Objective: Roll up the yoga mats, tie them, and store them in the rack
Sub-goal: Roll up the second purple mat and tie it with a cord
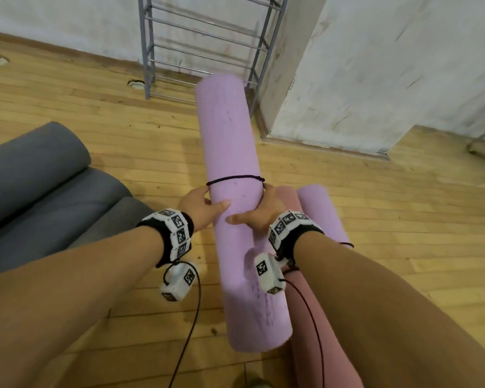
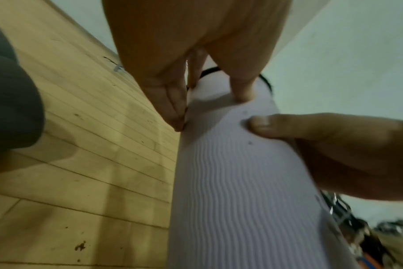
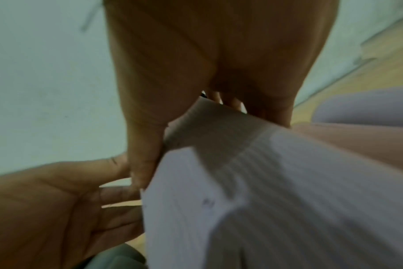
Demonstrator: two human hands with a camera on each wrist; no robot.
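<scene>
A rolled lilac yoga mat is held off the floor, pointing away from me toward the grey metal rack at the wall. A dark string is tied round its middle. My left hand grips the roll from the left, thumb on top. My right hand grips it from the right, thumb across the top. In the left wrist view the ribbed lilac mat runs under my left hand. The right wrist view shows the same mat in my right hand.
Another lilac roll and a pink roll lie on the wooden floor under my right arm. Grey rolled mats lie at the left. A white pillar stands just right of the rack.
</scene>
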